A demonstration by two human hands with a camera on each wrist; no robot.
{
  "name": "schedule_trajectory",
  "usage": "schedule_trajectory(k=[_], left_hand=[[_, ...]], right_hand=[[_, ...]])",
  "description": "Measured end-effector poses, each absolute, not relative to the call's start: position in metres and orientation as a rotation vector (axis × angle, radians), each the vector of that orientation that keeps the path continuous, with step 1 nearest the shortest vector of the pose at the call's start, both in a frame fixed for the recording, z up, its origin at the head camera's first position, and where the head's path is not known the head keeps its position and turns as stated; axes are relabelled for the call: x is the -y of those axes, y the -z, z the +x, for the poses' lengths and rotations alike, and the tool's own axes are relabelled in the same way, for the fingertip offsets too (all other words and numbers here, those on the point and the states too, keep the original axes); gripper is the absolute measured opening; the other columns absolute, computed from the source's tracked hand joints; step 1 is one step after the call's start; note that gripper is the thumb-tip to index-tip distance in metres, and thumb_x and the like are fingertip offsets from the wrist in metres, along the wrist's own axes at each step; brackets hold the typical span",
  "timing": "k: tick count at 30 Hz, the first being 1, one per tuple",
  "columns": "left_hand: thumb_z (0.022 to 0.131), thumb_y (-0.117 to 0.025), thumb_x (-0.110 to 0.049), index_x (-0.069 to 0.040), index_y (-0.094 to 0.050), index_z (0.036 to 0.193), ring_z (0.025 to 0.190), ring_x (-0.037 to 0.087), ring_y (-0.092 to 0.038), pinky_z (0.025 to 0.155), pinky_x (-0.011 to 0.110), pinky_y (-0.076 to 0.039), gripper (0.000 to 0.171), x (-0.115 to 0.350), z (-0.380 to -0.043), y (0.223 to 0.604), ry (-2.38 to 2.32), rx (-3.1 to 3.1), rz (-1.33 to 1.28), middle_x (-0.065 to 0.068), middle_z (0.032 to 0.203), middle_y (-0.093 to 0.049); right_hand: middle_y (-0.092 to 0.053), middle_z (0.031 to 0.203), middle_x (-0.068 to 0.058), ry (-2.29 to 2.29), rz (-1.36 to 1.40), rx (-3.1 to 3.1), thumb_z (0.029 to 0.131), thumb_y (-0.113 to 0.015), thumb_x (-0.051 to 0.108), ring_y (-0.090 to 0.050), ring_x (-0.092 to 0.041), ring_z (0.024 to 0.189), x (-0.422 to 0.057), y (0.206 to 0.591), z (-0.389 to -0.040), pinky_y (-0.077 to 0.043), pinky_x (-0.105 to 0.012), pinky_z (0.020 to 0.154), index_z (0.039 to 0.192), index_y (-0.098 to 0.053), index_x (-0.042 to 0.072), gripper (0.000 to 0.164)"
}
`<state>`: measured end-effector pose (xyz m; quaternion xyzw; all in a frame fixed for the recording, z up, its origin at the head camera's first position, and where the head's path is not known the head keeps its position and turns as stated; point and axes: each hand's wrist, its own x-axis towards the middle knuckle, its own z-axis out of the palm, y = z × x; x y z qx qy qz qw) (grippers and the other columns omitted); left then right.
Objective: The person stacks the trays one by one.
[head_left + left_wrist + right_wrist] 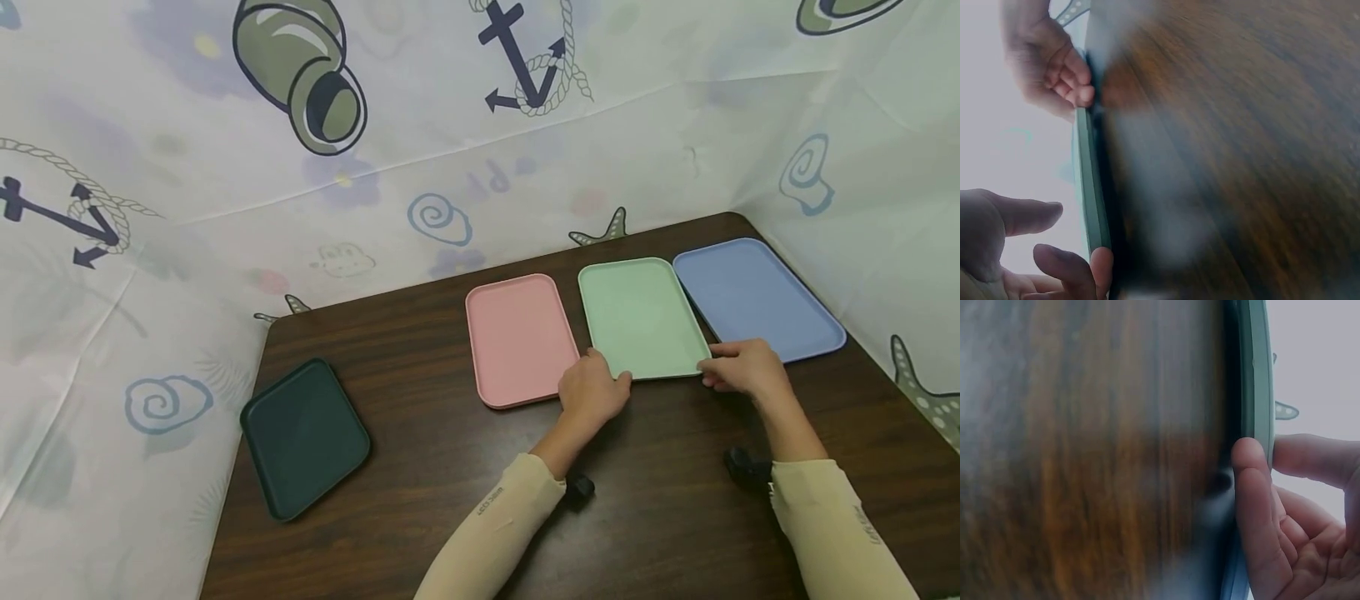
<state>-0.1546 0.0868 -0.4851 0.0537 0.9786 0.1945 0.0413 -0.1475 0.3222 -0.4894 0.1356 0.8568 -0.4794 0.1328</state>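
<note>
A light green rectangular tray (643,312) lies on the table between a pink tray and a blue tray. At its near right corner my right hand (744,367) pinches the rim. In the right wrist view, the thumb (1313,459) is on the upper side of the rim and a fingertip (1249,453) on its outer side. My left hand (594,387) is at the near left corner, close to the pink tray (522,340). The left wrist view shows one fingertip (1102,265) touching the green rim, with the left thumb (1032,215) apart from it.
The blue tray (757,298) lies at the far right, its edge close beside the green one. A dark green tray (306,442) lies at an angle near the left table edge. Patterned cloth (450,150) hangs behind and beside the brown wooden table (420,433).
</note>
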Motion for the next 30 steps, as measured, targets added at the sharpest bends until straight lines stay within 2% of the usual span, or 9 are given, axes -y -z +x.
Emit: schedule_trajectory(k=[4, 6, 11, 14, 18, 21, 23, 27, 30], left_hand=[[0.089, -0.067, -0.041, -0.001, -0.066, 0.120, 0.068, 0.024, -0.064, 0.050, 0.034, -0.045, 0.051, -0.082, -0.153, 0.485, -0.702, -3.018, 0.180, 0.007, 0.079, -0.067], [0.088, -0.068, -0.039, -0.006, -0.068, 0.109, 0.067, 0.023, -0.063, 0.050, 0.034, -0.044, 0.039, -0.080, -0.152, 0.486, -0.746, -3.049, 0.188, 0.004, 0.073, -0.064], [0.085, -0.074, -0.028, -0.014, -0.065, 0.090, 0.064, 0.017, -0.062, 0.051, 0.032, -0.043, 0.018, -0.073, -0.148, 0.486, -0.968, -3.137, 0.233, -0.007, 0.065, -0.057], [0.083, -0.077, -0.027, -0.013, -0.067, 0.099, 0.064, 0.014, -0.061, 0.053, 0.033, -0.044, 0.023, -0.068, -0.148, 0.484, -1.069, -3.167, 0.257, -0.011, 0.063, -0.057], [0.084, -0.078, -0.029, -0.009, -0.066, 0.119, 0.069, 0.014, -0.064, 0.060, 0.035, -0.050, 0.042, -0.061, -0.147, 0.478, -1.080, -3.183, 0.287, -0.012, 0.065, -0.061], [0.084, -0.078, -0.029, -0.008, -0.064, 0.124, 0.071, 0.014, -0.064, 0.063, 0.035, -0.051, 0.048, -0.055, -0.147, 0.473, -1.087, -3.182, 0.312, -0.011, 0.068, -0.063], [0.084, -0.078, -0.029, -0.009, -0.065, 0.120, 0.068, 0.012, -0.061, 0.060, 0.032, -0.048, 0.044, -0.050, -0.146, 0.470, -1.102, -3.181, 0.325, -0.010, 0.069, -0.061], [0.083, -0.079, -0.030, -0.013, -0.065, 0.097, 0.062, 0.010, -0.056, 0.052, 0.027, -0.039, 0.026, -0.042, -0.143, 0.463, -1.115, -3.208, 0.343, -0.010, 0.067, -0.054], [0.083, -0.079, -0.031, -0.014, -0.061, 0.088, 0.060, 0.007, -0.053, 0.050, 0.026, -0.037, 0.025, -0.035, -0.140, 0.458, -1.134, -3.228, 0.352, -0.012, 0.067, -0.050]], right_hand=[[-0.072, 0.073, -0.007, 1.598, 0.417, -2.384, 0.090, -0.064, 0.007, -0.069, -0.009, 0.063, -0.321, 0.488, -0.146, -0.056, -0.027, 0.062, 0.138, -0.039, -0.019, 0.060], [-0.071, 0.072, -0.005, 1.664, 0.418, -2.358, 0.090, -0.063, 0.005, -0.068, -0.008, 0.061, -0.321, 0.485, -0.145, -0.056, -0.026, 0.061, 0.138, -0.038, -0.020, 0.059], [-0.070, 0.071, 0.000, 1.769, 0.410, -2.326, 0.090, -0.064, 0.003, -0.068, -0.007, 0.060, -0.318, 0.479, -0.144, -0.056, -0.026, 0.060, 0.137, -0.038, -0.022, 0.059], [-0.070, 0.071, 0.001, 1.819, 0.401, -2.304, 0.089, -0.065, 0.001, -0.068, -0.008, 0.060, -0.316, 0.477, -0.143, -0.056, -0.026, 0.060, 0.136, -0.038, -0.022, 0.059], [-0.070, 0.070, 0.000, 1.842, 0.391, -2.303, 0.089, -0.066, 0.003, -0.068, -0.008, 0.060, -0.311, 0.474, -0.143, -0.056, -0.026, 0.059, 0.136, -0.039, -0.022, 0.060], [-0.070, 0.069, 0.001, 1.846, 0.384, -2.314, 0.089, -0.067, 0.004, -0.068, -0.008, 0.060, -0.308, 0.471, -0.143, -0.056, -0.026, 0.059, 0.136, -0.040, -0.021, 0.059], [-0.070, 0.070, 0.001, 1.850, 0.375, -2.317, 0.090, -0.067, 0.005, -0.068, -0.008, 0.060, -0.305, 0.469, -0.144, -0.056, -0.026, 0.059, 0.136, -0.041, -0.021, 0.059], [-0.070, 0.070, 0.003, 1.870, 0.345, -2.325, 0.090, -0.068, 0.005, -0.068, -0.008, 0.060, -0.300, 0.463, -0.143, -0.055, -0.025, 0.059, 0.136, -0.041, -0.020, 0.059], [-0.070, 0.070, 0.004, 1.896, 0.313, -2.329, 0.090, -0.068, 0.005, -0.069, -0.008, 0.060, -0.294, 0.457, -0.141, -0.056, -0.026, 0.059, 0.135, -0.042, -0.020, 0.058]])
